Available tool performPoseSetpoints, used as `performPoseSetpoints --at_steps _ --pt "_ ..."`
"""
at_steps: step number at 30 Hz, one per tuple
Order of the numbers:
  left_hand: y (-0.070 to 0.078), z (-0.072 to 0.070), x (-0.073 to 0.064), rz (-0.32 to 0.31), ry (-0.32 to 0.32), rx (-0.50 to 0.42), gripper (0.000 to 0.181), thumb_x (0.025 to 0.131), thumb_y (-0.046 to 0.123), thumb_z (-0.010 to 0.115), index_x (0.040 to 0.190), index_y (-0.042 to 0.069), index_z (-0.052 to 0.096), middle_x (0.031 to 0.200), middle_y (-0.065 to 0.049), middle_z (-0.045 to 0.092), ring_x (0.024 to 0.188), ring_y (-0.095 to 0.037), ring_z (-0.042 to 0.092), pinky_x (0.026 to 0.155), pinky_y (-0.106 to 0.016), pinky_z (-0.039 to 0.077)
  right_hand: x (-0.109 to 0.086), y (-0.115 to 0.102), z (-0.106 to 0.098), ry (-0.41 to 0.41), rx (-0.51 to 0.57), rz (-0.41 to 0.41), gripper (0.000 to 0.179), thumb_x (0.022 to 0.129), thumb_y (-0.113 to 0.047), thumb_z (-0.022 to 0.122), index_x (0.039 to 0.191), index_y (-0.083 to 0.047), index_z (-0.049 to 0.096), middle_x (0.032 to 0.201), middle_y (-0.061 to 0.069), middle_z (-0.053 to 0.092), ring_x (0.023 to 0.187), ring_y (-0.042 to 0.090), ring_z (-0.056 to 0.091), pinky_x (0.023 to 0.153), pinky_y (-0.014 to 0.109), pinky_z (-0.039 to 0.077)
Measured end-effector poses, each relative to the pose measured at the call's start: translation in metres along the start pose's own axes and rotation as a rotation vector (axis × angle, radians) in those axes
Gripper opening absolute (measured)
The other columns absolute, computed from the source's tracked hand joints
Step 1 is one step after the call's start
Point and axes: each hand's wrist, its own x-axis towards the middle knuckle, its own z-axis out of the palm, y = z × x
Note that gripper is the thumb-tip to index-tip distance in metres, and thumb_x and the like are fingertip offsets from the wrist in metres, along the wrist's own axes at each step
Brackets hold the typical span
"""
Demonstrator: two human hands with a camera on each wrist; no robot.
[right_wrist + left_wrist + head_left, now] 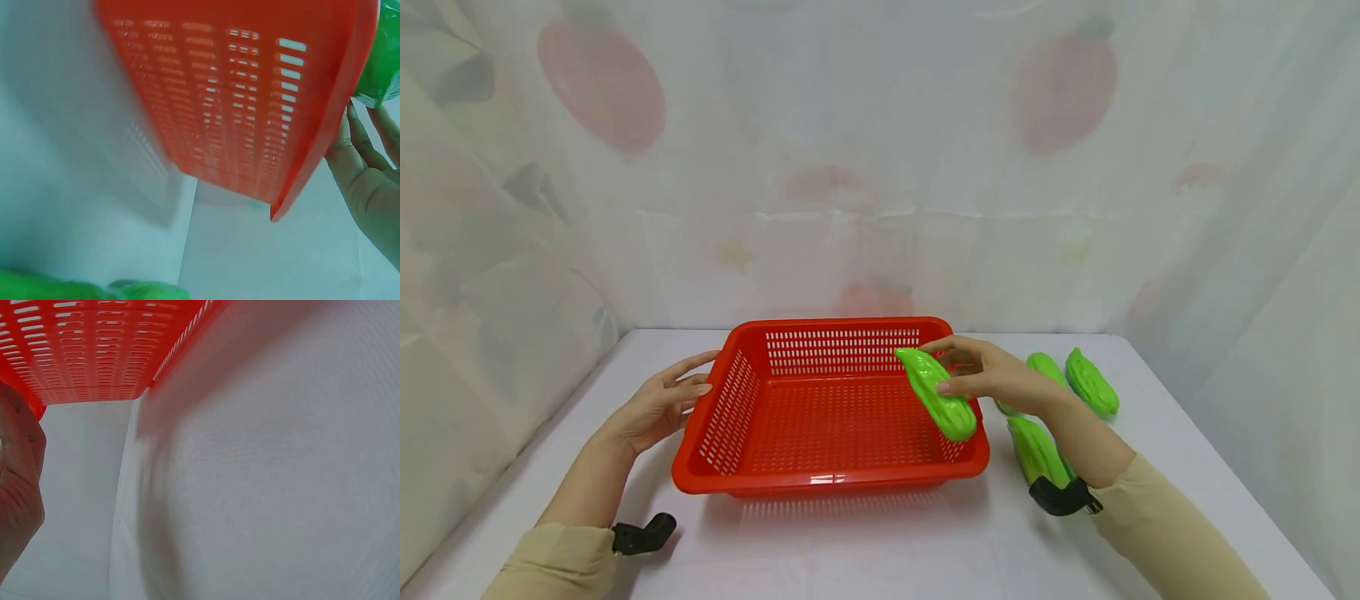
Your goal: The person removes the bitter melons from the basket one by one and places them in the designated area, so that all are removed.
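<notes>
A red plastic basket (835,479) with slotted walls stands on the table. At its left rim is my left hand (658,408), fingers bent and fingertips on the rim; the left wrist view shows the same hand (19,469) beside the basket wall (94,350). My right hand (1000,375) holds a bright green toy bitter gourd (936,396) between thumb and fingers, above the basket's right side. In the right wrist view, the gourd (382,59) is partly cut off and the hand (369,181) is close to the rim.
More green gourds lie right of the basket: one at the far right (1092,383), another behind the right wrist (1047,367), and one near the forearm (1037,450), partly hidden. White printed curtains (880,250) stand behind and at both sides of the white table (865,558).
</notes>
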Motion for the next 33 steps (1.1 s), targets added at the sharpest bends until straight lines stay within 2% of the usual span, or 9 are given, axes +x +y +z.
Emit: performPoseSetpoints --at_steps 6,11,18,21,26,33 --pt "0.001 0.002 0.0 -0.015 0.024 0.009 0.045 0.103 0.008 0.044 0.145 0.025 0.04 0.11 0.009 0.072 0.095 -0.009 0.072 0.081 -0.03 0.06 -0.012 0.005 -0.009 0.034 -0.011 0.024 0.05 0.091 -0.029 0.068 0.138 -0.034 0.05 0.141 0.007 0.05 0.125 0.029 0.052 0.088 0.037 0.052" --pt "0.001 0.002 -0.001 -0.016 0.026 0.01 0.045 0.103 0.009 0.044 0.145 0.025 0.04 0.11 0.008 0.072 0.095 -0.009 0.072 0.082 -0.03 0.06 -0.019 0.011 -0.017 0.049 0.003 0.017 0.051 0.093 -0.027 0.066 0.14 -0.031 0.049 0.142 0.01 0.05 0.128 0.031 0.047 0.088 0.036 0.052" --pt "0.001 0.003 -0.001 -0.019 0.029 0.019 0.045 0.103 0.01 0.044 0.146 0.025 0.04 0.111 0.009 0.072 0.095 -0.009 0.072 0.082 -0.03 0.06 -0.028 0.017 -0.028 0.068 0.02 0.038 0.051 0.093 -0.025 0.065 0.141 -0.025 0.048 0.136 0.013 0.051 0.117 0.029 0.052 0.078 0.033 0.051" --pt "0.002 0.004 -0.001 -0.021 0.033 0.024 0.045 0.103 0.011 0.045 0.146 0.025 0.04 0.111 0.009 0.072 0.095 -0.009 0.072 0.082 -0.03 0.06 -0.032 0.018 -0.032 0.077 0.008 0.064 0.051 0.093 -0.027 0.064 0.142 -0.026 0.048 0.137 0.015 0.051 0.114 0.028 0.056 0.083 0.035 0.051" --pt "0.001 0.004 -0.001 -0.02 0.034 0.019 0.045 0.103 0.01 0.045 0.146 0.025 0.04 0.111 0.008 0.072 0.094 -0.009 0.072 0.082 -0.03 0.06 -0.042 0.022 -0.042 0.094 -0.027 0.112 0.055 0.093 -0.031 0.064 0.144 -0.029 0.045 0.144 0.015 0.046 0.12 0.03 0.055 0.088 0.037 0.05" --pt "0.002 0.004 -0.001 -0.021 0.037 0.022 0.045 0.103 0.01 0.045 0.146 0.025 0.04 0.111 0.008 0.072 0.095 -0.009 0.072 0.082 -0.03 0.06 -0.059 0.032 -0.059 0.109 -0.043 0.15 0.056 0.094 -0.032 0.063 0.146 -0.033 0.042 0.148 0.015 0.041 0.135 0.035 0.041 0.096 0.041 0.048"
